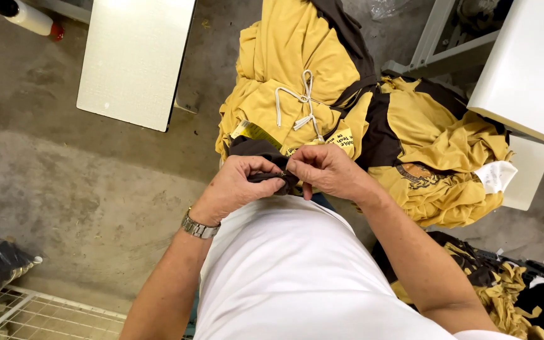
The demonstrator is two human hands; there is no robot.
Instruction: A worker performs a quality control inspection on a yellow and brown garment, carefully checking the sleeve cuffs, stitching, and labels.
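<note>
Here the left hand [240,182] and right hand [325,171] meet at centre, fingers pinched together on a dark hem [271,178], pulling it taut for close work; the yellow garments [347,94] pile at twelve o'clock.

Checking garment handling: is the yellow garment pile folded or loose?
Loose. The yellow garments lie crumpled and overlapping, drawstring trailing across; none is flat or squared.
</note>
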